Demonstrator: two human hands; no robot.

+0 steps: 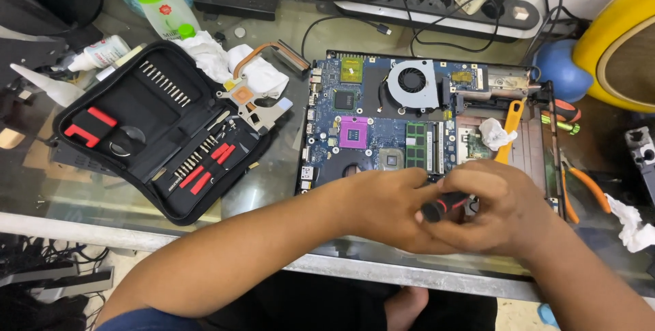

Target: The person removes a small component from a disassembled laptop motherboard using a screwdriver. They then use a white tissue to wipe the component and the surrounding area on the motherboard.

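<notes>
An opened laptop base with a bare blue motherboard (355, 109) lies on the glass table, with its grey fan (413, 82) near the top and green memory sticks (416, 145) in the middle. My right hand (495, 205) grips a black and red screwdriver (445, 204) over the board's near edge. My left hand (382, 201) rests against it, fingers wrapped near the screwdriver's tip end. The tip itself is hidden between my hands.
An open black tool case (147, 123) with bits and red tools lies at left. A copper heatsink pipe (263, 75) sits on white tissue beside it. A yellow pry tool (510, 130), orange pliers (587, 188), a power strip (437, 0) and a green-capped bottle (160, 4) surround the board.
</notes>
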